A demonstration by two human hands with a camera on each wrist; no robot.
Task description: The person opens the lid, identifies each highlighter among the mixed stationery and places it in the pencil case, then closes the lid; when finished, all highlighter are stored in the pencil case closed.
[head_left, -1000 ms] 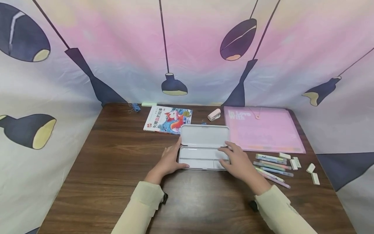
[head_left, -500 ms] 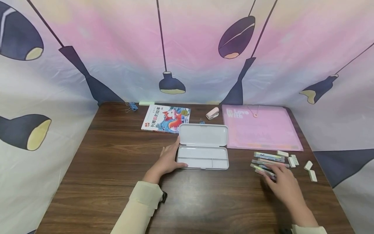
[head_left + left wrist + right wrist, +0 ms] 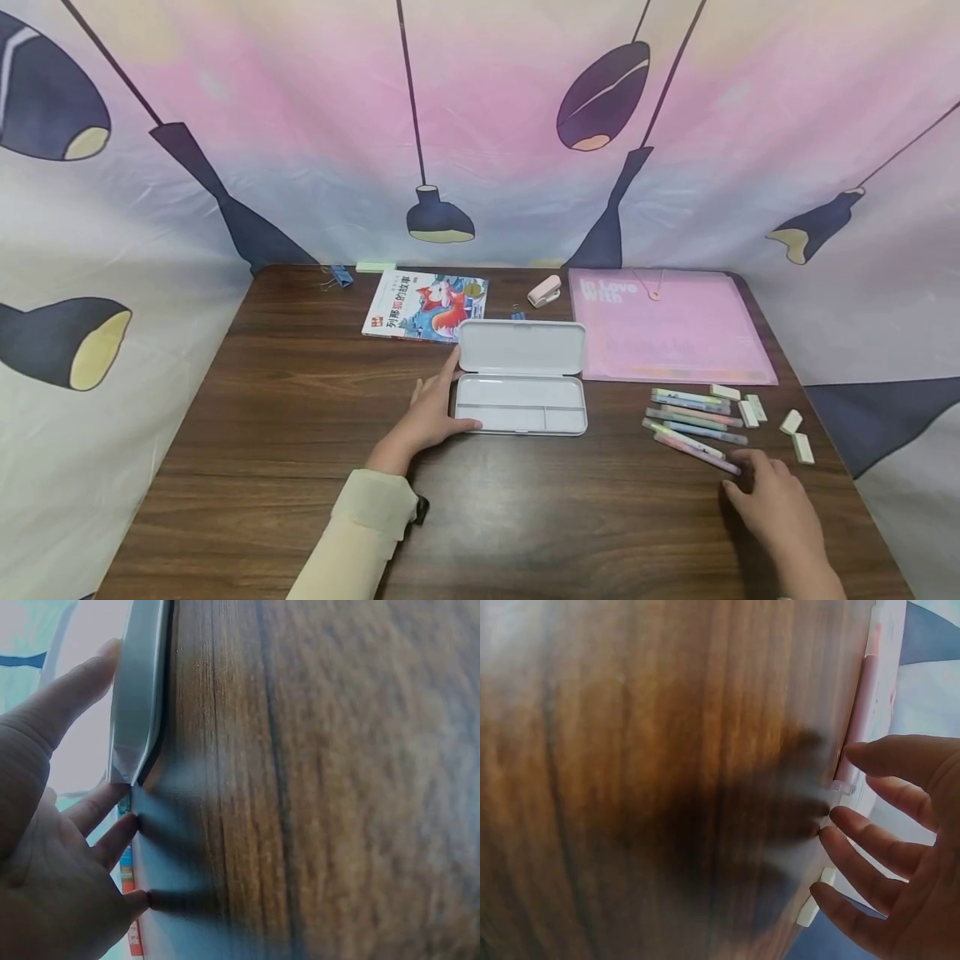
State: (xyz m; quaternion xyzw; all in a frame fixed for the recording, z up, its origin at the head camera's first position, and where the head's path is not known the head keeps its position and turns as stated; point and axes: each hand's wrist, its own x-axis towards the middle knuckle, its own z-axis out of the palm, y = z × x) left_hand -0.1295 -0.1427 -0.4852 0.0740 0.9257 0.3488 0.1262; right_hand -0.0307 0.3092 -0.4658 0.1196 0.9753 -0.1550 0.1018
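Observation:
A white pencil case point(image 3: 491, 417) lies with its lid raised and its inner compartments bare. At its left end, my left hand point(image 3: 429, 412) holds it, thumb over the front rim and index finger by the back corner. In the left wrist view the thumb touches the case's side point(image 3: 139, 690). My right hand point(image 3: 776, 504) is by the near end of several pastel pens point(image 3: 693, 454). Its fingers are spread and loosely bent, with nothing gripped. A pink pen point(image 3: 862, 712) lies beyond the thumb in the right wrist view; whether the thumb touches it I cannot tell.
White erasers point(image 3: 802, 448) lie right of the pens. Behind the case are a fox storybook point(image 3: 427, 304), a pink stapler point(image 3: 544, 291) and a small blue clip point(image 3: 518, 316). A pink folder point(image 3: 675, 329) fills the back right. Another blue binder clip point(image 3: 341, 276) sits at the back left.
My right hand has left the pencil case, moved right over the pens, then drawn back to their near right end. The left hand stays at the case.

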